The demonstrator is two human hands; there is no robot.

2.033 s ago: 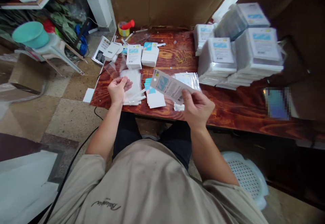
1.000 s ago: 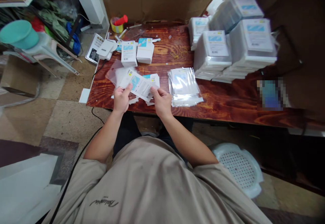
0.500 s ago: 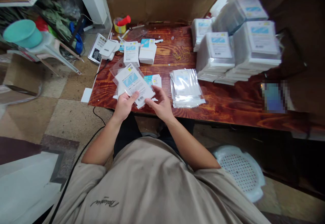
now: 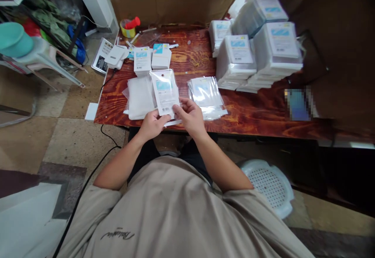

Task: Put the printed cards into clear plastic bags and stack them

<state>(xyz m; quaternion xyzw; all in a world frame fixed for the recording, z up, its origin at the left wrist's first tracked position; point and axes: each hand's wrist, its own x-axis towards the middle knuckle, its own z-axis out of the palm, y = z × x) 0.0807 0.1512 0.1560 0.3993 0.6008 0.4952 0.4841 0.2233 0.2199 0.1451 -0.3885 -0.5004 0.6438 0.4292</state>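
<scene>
Between my two hands is a clear plastic bag with a printed white-and-blue card [image 4: 165,94] in it, held nearly upright above the table's front edge. My left hand [image 4: 154,124] pinches its lower left corner, thumb on top. Gripping the lower right side is my right hand [image 4: 190,115], its thumb on the card's face. A pile of clear empty bags [image 4: 140,100] lies just left of the held one. To the right rests a flat stack of bagged cards [image 4: 205,94]. Behind are two stacks of loose cards [image 4: 142,61], [image 4: 161,58].
Tall stacks of bagged cards [image 4: 236,61] fill the table's right back. A tape roll [image 4: 128,31], white device [image 4: 116,56] and digital scale [image 4: 102,57] sit at the left. Rubber bands [image 4: 200,59] lie mid-table. A plastic stool [image 4: 269,187] stands below.
The bagged card has turned from a leftward tilt to nearly upright. My right hand has closed onto its right side. The whole view has shifted slightly.
</scene>
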